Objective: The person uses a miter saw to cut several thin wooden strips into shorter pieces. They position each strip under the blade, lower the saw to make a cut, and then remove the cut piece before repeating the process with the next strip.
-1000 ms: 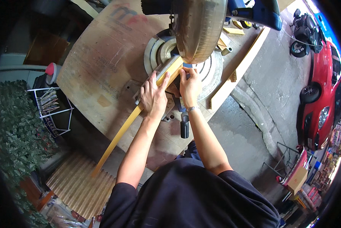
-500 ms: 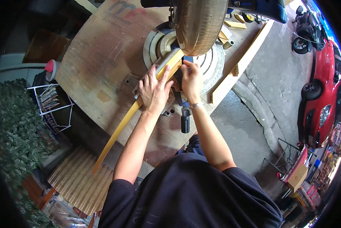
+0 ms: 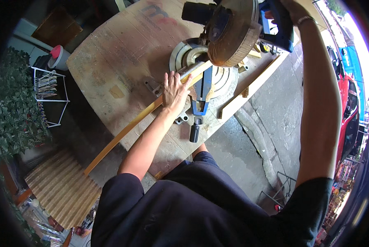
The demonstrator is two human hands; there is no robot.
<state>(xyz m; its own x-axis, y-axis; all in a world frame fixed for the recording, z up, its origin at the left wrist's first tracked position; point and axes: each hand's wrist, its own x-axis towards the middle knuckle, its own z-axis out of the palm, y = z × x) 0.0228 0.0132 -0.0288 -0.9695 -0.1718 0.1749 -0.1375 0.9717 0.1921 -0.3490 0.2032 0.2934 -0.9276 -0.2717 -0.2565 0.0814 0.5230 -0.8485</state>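
My left hand (image 3: 175, 94) holds a long, narrow wooden strip (image 3: 129, 128) against the metal fence (image 3: 189, 71) of a miter saw, its fingers reaching over the fence. The strip slants from the saw's table down to the lower left. At the upper right, my right hand (image 3: 292, 11) is wrapped around the blue and black saw handle (image 3: 280, 29), with fingertips showing through its opening. The dusty round blade guard (image 3: 234, 39) hangs above the strip's far end. A blue table arm with a black knob (image 3: 195, 132) points toward me.
The saw stands on a worn wooden tabletop (image 3: 106, 61). A pale board (image 3: 254, 84) lies along its right edge. A corrugated sheet (image 3: 63, 187) lies at the lower left, below a white rack (image 3: 51, 96) and leafy plants (image 3: 16, 103). A red car (image 3: 349, 117) stands far right.
My right hand has left the strip's end near the blade and moved up and right onto the saw handle. The saw head sits differently and my view has shifted. My left hand stays on the strip.
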